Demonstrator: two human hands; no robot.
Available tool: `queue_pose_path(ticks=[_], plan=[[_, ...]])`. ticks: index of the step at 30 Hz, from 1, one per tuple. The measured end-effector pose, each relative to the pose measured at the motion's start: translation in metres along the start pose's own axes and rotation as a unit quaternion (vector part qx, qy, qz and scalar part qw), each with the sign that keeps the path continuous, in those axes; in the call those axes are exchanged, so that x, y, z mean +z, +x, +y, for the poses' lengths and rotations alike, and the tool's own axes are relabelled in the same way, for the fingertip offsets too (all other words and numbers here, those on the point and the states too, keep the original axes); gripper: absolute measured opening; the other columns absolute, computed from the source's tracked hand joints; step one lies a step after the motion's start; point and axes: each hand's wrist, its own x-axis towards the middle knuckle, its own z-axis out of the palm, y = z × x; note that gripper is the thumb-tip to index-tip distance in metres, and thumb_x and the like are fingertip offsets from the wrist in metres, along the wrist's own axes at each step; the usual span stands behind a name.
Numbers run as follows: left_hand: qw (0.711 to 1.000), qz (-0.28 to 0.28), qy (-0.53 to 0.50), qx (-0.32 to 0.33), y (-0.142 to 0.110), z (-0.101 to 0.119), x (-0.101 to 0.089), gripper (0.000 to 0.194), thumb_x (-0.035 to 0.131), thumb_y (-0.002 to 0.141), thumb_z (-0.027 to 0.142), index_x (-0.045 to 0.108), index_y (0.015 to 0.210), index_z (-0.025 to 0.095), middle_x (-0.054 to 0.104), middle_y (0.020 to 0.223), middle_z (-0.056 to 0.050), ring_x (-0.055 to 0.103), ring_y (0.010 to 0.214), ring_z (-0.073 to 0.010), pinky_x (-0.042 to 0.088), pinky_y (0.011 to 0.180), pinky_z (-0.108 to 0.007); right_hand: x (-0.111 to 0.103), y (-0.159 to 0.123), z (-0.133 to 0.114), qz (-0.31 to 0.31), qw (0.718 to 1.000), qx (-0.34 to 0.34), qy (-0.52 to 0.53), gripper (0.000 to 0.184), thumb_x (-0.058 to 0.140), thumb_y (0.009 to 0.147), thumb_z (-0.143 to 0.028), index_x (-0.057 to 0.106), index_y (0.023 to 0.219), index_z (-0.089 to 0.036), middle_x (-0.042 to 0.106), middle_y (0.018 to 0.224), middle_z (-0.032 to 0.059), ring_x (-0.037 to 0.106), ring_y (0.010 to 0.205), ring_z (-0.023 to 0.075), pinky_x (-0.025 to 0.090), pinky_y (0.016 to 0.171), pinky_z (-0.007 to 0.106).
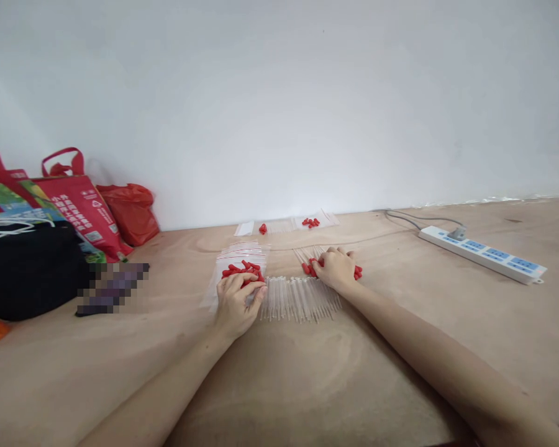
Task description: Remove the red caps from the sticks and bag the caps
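Note:
My left hand (pixel 237 303) is at a pile of small red rubber bulbs (pixel 245 268) on a stack of clear zip bags (pixel 242 249). Its fingers are curled and closed toward the thumb; whatever lies between the tips is hidden. My right hand (pixel 338 267) rests palm down over a second group of red bulbs (pixel 358 272), fingers bent but apart, tips partly hidden. Between the hands, thin clear plastic tubes (pixel 300 299) lie side by side in a row. More thin tubes (pixel 302 256) stick out beyond the right hand.
Near the white wall lie flat zip bags (pixel 328 219) with a few red bulbs (pixel 310 222) and another small red cluster (pixel 263 228). A white power strip (pixel 482 253) with a plugged cord is at right. Red shopping bags (pixel 81 208) and a black bag (pixel 30 270) stand at left.

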Motion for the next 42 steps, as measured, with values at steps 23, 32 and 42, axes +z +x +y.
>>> queue_pose_path(ticks=[23,32,42], plan=[[0.985,-0.059,-0.003,0.162,-0.005,0.037,0.002,0.018,0.046,0.084,0.023,0.062,0.076,0.022,0.063,0.067,0.002,0.053,0.07,-0.0144,0.026,0.088,-0.044,-0.025,-0.077,-0.003,0.048,0.928,-0.319,0.185,0.016,0.054,0.079,-0.034,0.063,0.088,-0.024,0.064,0.08,0.0,0.051,0.078,0.0148,0.026,0.079,0.036],[0.984,-0.045,-0.006,0.174,-0.006,0.041,-0.001,0.019,0.045,0.084,0.021,0.06,0.072,0.02,0.06,0.061,0.002,0.051,0.065,-0.013,0.028,0.083,-0.041,-0.022,-0.081,-0.005,0.079,0.918,-0.355,0.156,0.019,0.049,0.082,-0.031,0.063,0.071,-0.022,0.056,0.06,-0.0013,0.045,0.069,0.0135,0.024,0.082,0.038],[0.996,-0.031,-0.013,0.081,-0.014,0.004,-0.009,0.024,0.039,0.087,0.025,0.061,0.079,0.019,0.057,0.066,-0.002,0.052,0.064,-0.0131,0.041,0.065,-0.027,-0.024,-0.063,0.034,0.071,0.934,-0.236,0.258,0.02,0.047,0.082,-0.032,0.064,0.085,-0.023,0.06,0.077,0.004,0.053,0.073,0.0157,0.039,0.072,0.034]])
